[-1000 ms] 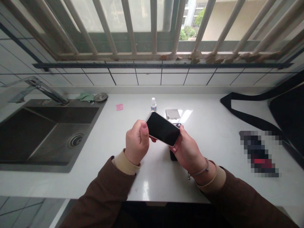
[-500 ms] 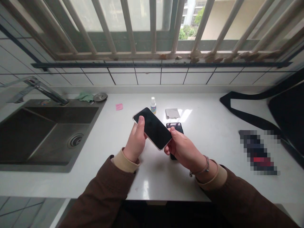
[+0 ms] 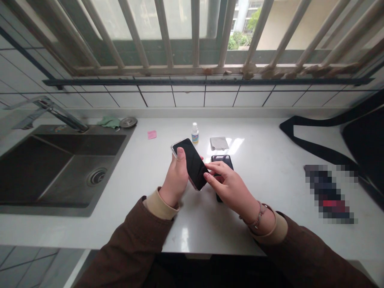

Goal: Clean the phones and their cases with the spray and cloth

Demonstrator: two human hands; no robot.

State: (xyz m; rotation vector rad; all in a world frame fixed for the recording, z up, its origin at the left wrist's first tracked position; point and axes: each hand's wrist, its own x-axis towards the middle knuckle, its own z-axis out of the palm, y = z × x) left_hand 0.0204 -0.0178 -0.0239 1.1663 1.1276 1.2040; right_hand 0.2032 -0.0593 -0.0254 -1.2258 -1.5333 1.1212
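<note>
A black-screened phone with a clear case edge point(image 3: 193, 166) is held tilted above the counter. My left hand point(image 3: 176, 174) is closed round its left side, thumb on the screen. At the phone's lower right edge, my right hand point(image 3: 226, 182) has thumb and fingertips on either side of the corner. Under my right hand lies a second dark phone point(image 3: 222, 160), partly covered by it. Behind the held phone stands a small white-capped bottle point(image 3: 195, 134). A folded grey cloth point(image 3: 219, 143) lies to the bottle's right, and a pink note point(image 3: 152, 135) to its left.
A steel sink point(image 3: 115, 176) with a faucet point(image 3: 60, 114) is on the left, a green cloth point(image 3: 109, 122) and round metal strainer point(image 3: 128, 122) behind it. On the white counter's right are a black strap point(image 3: 318, 150), a dark bag point(image 3: 366, 136) and a pixelated item point(image 3: 330, 194).
The held phone has turned to a steeper slant. My right hand has shifted its fingers, with the thumb lower and the other fingers now reaching over the edge.
</note>
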